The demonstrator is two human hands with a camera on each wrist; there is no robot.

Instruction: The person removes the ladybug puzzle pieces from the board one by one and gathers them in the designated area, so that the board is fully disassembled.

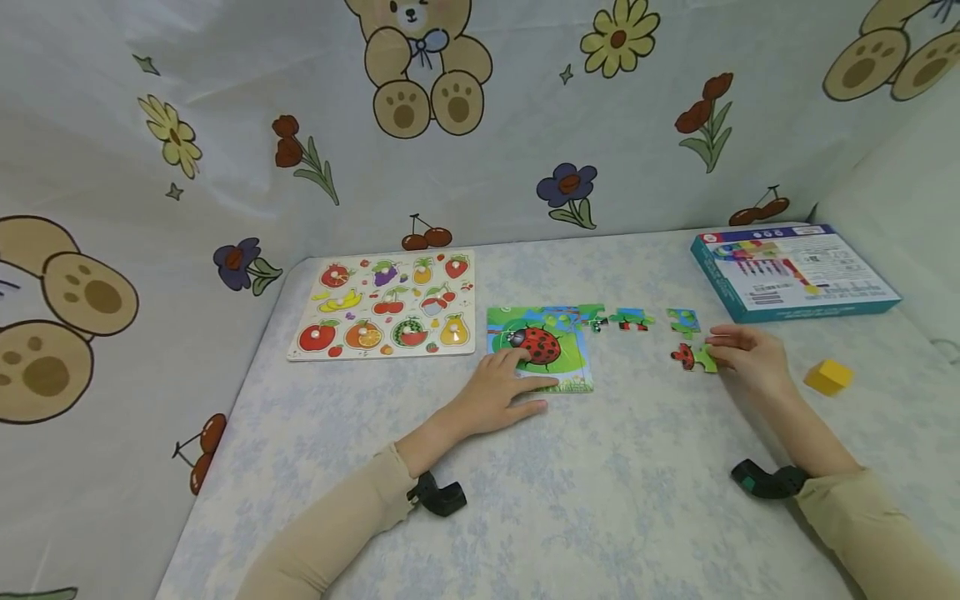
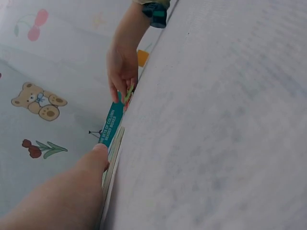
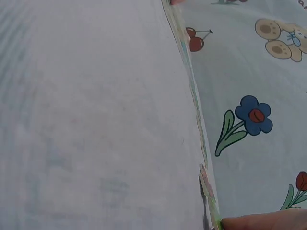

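Note:
My left hand (image 1: 498,387) rests on the lower left of a ladybug jigsaw puzzle (image 1: 573,358), its fingers spread and relaxed. Off to the right, my right hand (image 1: 750,358) pinches a red-and-green puzzle piece (image 1: 705,360) by its right end. In the left wrist view that piece (image 2: 128,96) is tilted beneath the right fingertips; the right wrist view shows it (image 3: 209,189) edge-on beside a finger. Just beyond it lies a blue-and-green puzzle piece (image 1: 683,319). Another loose puzzle piece (image 1: 632,318) sits between it and the puzzle's upper right corner.
A white fruit board (image 1: 352,324) lies at the back left. The teal-edged box (image 1: 810,271) is at the back right, with a yellow block (image 1: 828,377) in front of it, right of my right hand. A printed cloth (image 1: 495,183) hangs behind the table.

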